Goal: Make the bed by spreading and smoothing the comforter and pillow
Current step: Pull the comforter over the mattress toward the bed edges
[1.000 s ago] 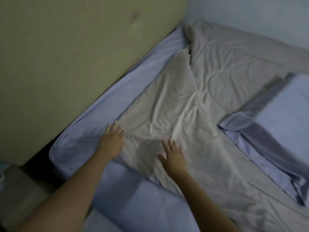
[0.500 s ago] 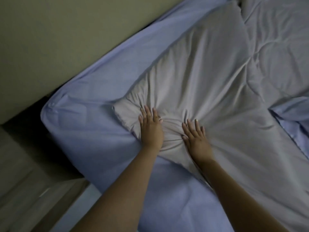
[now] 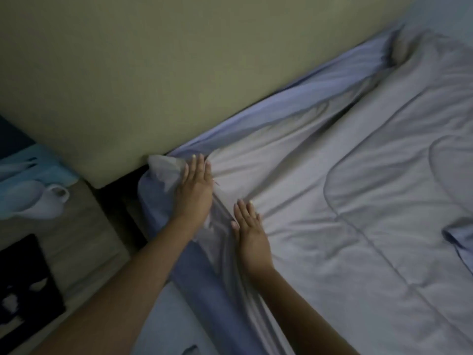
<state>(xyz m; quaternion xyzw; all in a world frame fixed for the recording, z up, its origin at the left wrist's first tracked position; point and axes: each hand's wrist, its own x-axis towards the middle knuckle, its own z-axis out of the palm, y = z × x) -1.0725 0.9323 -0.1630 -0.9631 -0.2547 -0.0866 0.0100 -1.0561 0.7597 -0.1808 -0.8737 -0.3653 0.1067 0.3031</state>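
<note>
A grey quilted comforter (image 3: 345, 190) covers most of the bed, its corner pushed up to the near end of the headboard. My left hand (image 3: 195, 187) lies flat on that corner, fingers straight and pointing toward the headboard. My right hand (image 3: 249, 233) presses flat on the comforter's near edge, fingers straight. The blue fitted sheet (image 3: 281, 98) shows as a strip along the headboard and down the mattress side. A blue pillow (image 3: 460, 242) peeks in at the right edge, mostly out of frame.
A beige padded headboard (image 3: 166, 73) runs along the bed's far side. Left of the bed stands a bedside table (image 3: 84, 242) with a white jug (image 3: 38, 203), something light blue and a dark flat object (image 3: 25, 285). A dark gap separates the table from the mattress.
Both hands have slid the comforter corner from the middle of the blue sheet up to the headboard end. The comforter now covers most of the sheet. The view has swung left, showing the bedside table.
</note>
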